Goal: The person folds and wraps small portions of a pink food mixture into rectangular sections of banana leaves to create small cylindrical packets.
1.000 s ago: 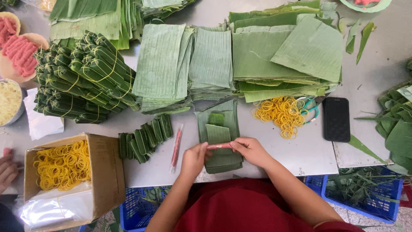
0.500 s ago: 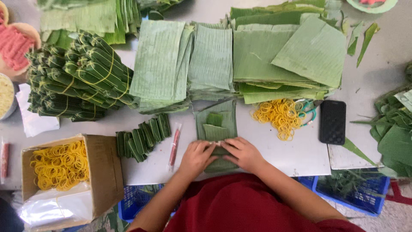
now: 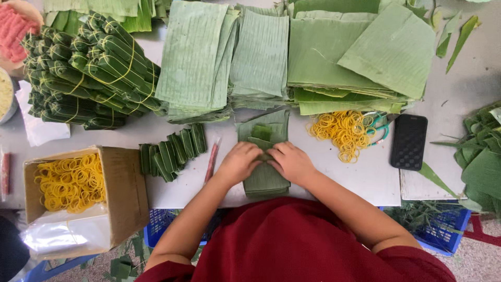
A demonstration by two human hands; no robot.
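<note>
- Both hands are down on the banana leaf strip [image 3: 265, 180] at the near edge of the desk [image 3: 365, 177], right in front of the person in the red top.
- The strip's long axis runs straight away from the person, far end pointing at the leaf stacks, near end at the desk edge.
- Left hand [image 3: 239, 163] presses on the strip's left side, fingers curled down onto the leaf.
- Right hand [image 3: 291, 162] mirrors it on the right side, fingers bent onto the same fold; the two hands nearly meet in the middle.
- Whether the fingers pinch anything beneath them cannot be told; they cover the fold.
- Small folded leaf pieces [image 3: 261, 133] sit on the strip's far half, just beyond the fingertips.
- A thin pink stick [image 3: 211, 161] lies just left of the left hand, roughly parallel to the strip.
- Further left: a row of small leaf parcels [image 3: 172, 152], and an open cardboard box of yellow rubber bands [image 3: 70, 183].
- To the right: a loose heap of rubber bands [image 3: 342, 130] and a black phone [image 3: 408, 141].
</note>
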